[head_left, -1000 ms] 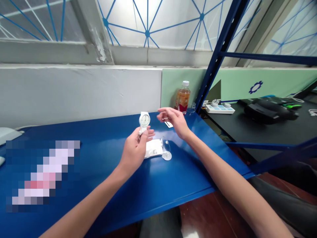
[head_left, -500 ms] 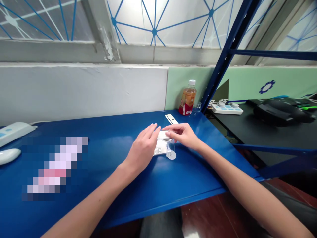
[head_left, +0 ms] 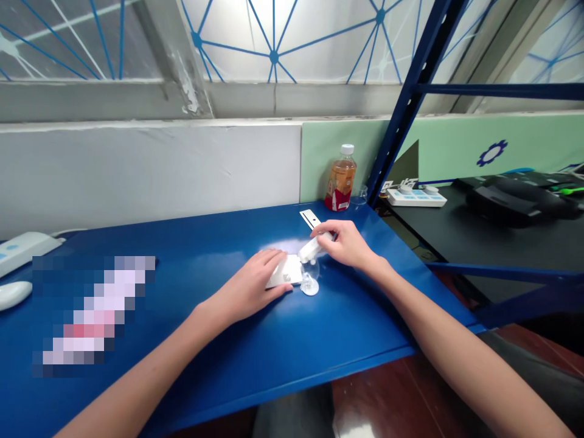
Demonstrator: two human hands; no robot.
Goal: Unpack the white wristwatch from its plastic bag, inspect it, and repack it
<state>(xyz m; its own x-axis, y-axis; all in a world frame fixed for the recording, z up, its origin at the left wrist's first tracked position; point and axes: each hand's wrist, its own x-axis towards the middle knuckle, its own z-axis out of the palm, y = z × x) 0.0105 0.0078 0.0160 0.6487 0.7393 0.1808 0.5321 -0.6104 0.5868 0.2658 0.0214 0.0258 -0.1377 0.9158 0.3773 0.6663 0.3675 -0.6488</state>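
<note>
My left hand [head_left: 249,286] lies flat on the blue table [head_left: 191,340], its fingers stretched out and pressing on the left part of a clear plastic packet [head_left: 286,271] with white contents. My right hand [head_left: 347,242] is closed in a pinch on a small white object, apparently the white watch [head_left: 310,248], held low just above the packet's right end. A small round clear piece [head_left: 309,286] lies on the table beside the packet. A white strip [head_left: 311,218] lies flat just beyond my right hand.
An orange drink bottle [head_left: 338,180] stands at the back by a green panel. A blue rack post [head_left: 401,109] rises to its right. A white power strip [head_left: 416,196] and a black device [head_left: 515,204] are on the black desk. A white mouse [head_left: 13,293] is far left.
My left hand lowered the white watch from upright in the air to the table and now lies flat on the packet. My right hand came down and pinched the white object.
</note>
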